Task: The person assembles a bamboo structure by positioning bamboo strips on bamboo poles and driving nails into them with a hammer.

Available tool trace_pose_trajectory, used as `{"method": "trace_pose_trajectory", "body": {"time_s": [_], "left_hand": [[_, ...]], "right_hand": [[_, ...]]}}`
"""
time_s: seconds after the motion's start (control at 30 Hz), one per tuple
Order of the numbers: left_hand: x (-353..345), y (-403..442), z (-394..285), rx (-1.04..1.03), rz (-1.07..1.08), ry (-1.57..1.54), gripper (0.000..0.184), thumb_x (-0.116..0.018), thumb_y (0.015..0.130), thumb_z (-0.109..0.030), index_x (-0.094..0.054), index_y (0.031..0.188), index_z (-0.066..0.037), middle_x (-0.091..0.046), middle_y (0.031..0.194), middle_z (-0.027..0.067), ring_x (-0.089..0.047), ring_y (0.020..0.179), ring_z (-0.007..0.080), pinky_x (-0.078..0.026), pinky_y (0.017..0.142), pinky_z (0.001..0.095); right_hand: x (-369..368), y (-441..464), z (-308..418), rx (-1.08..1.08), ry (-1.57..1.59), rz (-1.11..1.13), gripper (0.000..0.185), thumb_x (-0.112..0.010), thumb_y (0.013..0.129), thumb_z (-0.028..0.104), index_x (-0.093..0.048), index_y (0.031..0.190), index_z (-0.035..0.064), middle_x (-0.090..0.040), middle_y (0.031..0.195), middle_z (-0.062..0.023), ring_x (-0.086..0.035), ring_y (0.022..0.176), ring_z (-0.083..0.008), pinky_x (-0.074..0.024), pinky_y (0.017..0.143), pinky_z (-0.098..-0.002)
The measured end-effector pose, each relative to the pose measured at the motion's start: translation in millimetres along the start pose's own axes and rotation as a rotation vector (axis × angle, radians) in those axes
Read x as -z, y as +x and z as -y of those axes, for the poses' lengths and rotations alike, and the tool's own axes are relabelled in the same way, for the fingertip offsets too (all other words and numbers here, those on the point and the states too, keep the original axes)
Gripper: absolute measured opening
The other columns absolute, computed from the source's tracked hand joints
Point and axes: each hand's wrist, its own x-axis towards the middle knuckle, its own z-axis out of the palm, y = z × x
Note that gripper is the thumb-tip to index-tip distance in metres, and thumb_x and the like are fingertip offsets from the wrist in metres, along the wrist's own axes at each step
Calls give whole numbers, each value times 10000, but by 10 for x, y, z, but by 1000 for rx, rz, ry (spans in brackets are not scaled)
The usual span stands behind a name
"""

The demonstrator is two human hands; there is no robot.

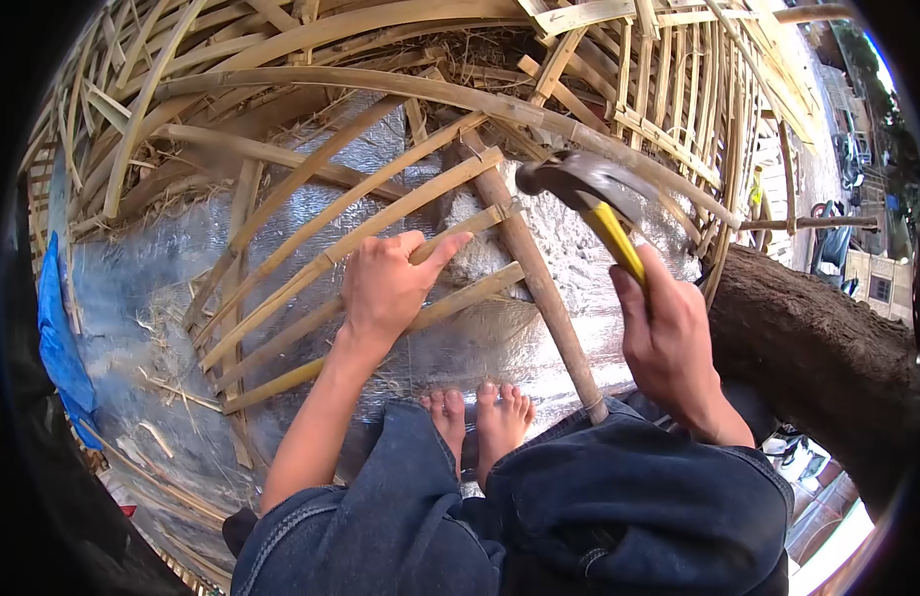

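My left hand (383, 283) is closed around a split bamboo slat (483, 222), a finger and thumb lying along it. The slat's far end lies across a round wooden pole (546, 281) that slants toward my knees. Several other bamboo slats (381, 223) fan out from the pole to a crosspiece on the left, forming a lattice. In my right hand (669, 343) is a claw hammer (619, 238) with a yellow handle. Its dark head is raised to the right of the pole, near the slat ends and apart from them. Any nail there is too small to make out.
My bare feet (495, 417) are on a shiny silvery sheet (450, 358) under the lattice. Stacked bamboo strips and frames (669, 89) rise at the back. A thick tree trunk (808, 328) stands at the right, and a blue tarp (61, 343) lies far left.
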Motion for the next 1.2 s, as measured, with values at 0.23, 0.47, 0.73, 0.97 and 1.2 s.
{"method": "trace_pose_trajectory", "body": {"time_s": [0.23,0.47,0.73,0.97,1.2], "left_hand": [[45,-16,-40,2,-1,54,680,-686,866,-607,-543,562,-16,-536,518,207,-554,506,402,-440,493,466],[-5,-25,-26,-16,-72,6,696,-715,871,-566,-448,557,-5,-395,494,167,-312,492,322,-343,493,450],[55,-27,-62,-1,-7,62,677,-677,868,-615,-573,590,-6,-564,564,236,-581,546,426,-456,515,478],[57,-30,-57,-3,3,61,673,-679,869,-610,-575,594,-4,-566,564,236,-587,550,429,-454,507,481],[-27,-22,3,-77,-92,-8,691,-722,864,-564,-469,552,-1,-446,492,179,-417,464,353,-382,485,449]], "right_hand": [[-127,16,-126,29,-174,73,163,-567,1007,154,-493,1013,8,-560,627,-236,-572,578,-445,-419,526,-507],[-197,15,-118,-27,-47,79,203,-526,1029,199,-509,1009,-2,-564,624,-243,-561,552,-448,-416,526,-518],[51,-142,115,86,19,-102,155,-544,1016,151,-511,1013,0,-553,611,-236,-572,539,-430,-412,513,-511],[178,-87,197,-6,-6,42,182,-511,1035,178,-490,985,4,-551,604,-233,-571,548,-435,-422,534,-510],[122,234,-98,-141,-48,311,313,-432,1079,269,-532,939,7,-519,584,-114,-458,471,-250,-386,490,-437]]}}
